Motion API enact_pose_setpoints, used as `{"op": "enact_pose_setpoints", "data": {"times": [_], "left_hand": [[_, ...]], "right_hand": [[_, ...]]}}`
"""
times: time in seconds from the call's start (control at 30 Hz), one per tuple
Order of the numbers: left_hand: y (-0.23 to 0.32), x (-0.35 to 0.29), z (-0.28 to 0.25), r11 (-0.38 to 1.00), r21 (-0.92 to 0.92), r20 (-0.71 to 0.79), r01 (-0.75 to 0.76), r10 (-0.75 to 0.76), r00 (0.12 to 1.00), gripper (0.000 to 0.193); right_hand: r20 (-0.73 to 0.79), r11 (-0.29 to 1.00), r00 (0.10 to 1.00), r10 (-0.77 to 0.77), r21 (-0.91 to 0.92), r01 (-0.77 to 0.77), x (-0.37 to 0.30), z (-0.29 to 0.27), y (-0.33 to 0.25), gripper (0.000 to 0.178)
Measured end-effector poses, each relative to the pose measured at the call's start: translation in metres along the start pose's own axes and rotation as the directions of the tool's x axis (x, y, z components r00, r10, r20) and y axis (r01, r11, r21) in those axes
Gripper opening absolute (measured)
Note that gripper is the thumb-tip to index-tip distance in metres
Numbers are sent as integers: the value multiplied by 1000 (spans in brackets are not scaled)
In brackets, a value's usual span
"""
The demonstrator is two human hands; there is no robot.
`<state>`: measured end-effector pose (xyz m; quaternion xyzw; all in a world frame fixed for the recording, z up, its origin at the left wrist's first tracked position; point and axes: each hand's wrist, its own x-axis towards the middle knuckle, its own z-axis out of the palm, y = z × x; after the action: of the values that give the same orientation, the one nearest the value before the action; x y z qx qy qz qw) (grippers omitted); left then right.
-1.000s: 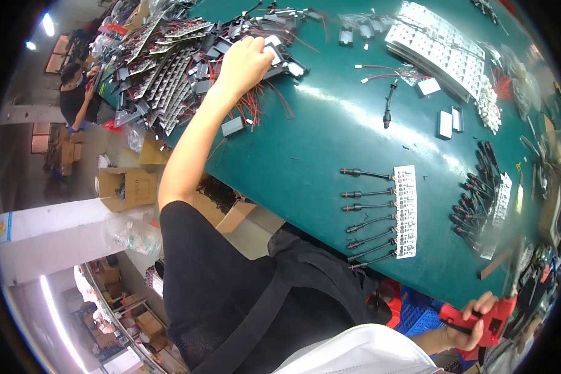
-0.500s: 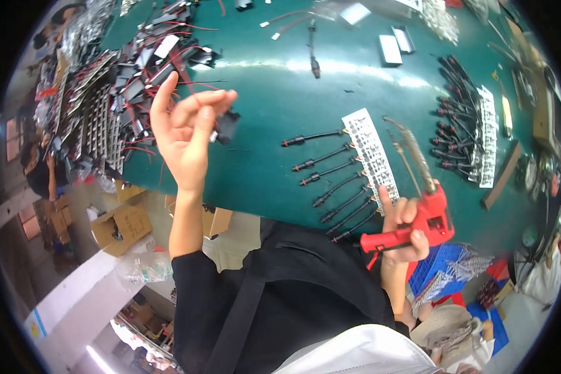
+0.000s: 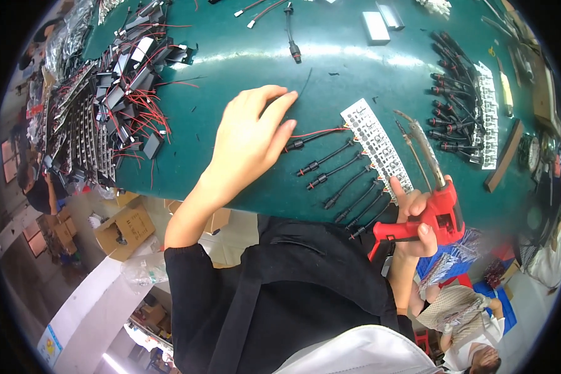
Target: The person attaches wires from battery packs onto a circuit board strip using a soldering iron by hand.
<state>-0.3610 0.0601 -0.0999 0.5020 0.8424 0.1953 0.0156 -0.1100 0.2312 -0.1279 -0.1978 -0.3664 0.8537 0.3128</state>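
My left hand (image 3: 246,134) hovers over the green table with its fingers bent. A thin red wire (image 3: 321,132) runs from beneath its thumb to the far end of a white circuit board strip (image 3: 377,146); the grip itself is hidden. Near its forefinger shows a thin dark wire (image 3: 307,81). My right hand (image 3: 414,215) is closed around a red soldering gun (image 3: 445,215), whose metal tip (image 3: 417,131) points away beside the strip. The right forefinger reaches to the strip's near end. Several black cables with connectors (image 3: 340,163) stick out leftward from the strip.
Black housings with red wires (image 3: 137,81) are heaped at left, beside stacked strips (image 3: 84,118). Another strip (image 3: 487,118) with black cables lies at right, near a brown bar (image 3: 503,156). A loose black cable (image 3: 294,43) and white box-shaped parts (image 3: 375,28) lie farther back. A person sits lower right.
My left hand has moved right from the heap toward the strip, turning back-up, and the red wire has come to the strip with it. The right hand still holds the soldering gun.
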Motion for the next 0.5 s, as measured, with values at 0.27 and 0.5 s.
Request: {"op": "enact_pose_setpoints", "data": {"times": [0.27,0.5], "left_hand": [[13,15,9,969,-135,119,206,-190,975,41],[12,11,13,957,-194,175,216,-183,967,46]], "right_hand": [[30,1000,999,-28,9,27,-3,-3,2,86],[-20,998,1000,10,64,-9,1,-5,2,90]]}}
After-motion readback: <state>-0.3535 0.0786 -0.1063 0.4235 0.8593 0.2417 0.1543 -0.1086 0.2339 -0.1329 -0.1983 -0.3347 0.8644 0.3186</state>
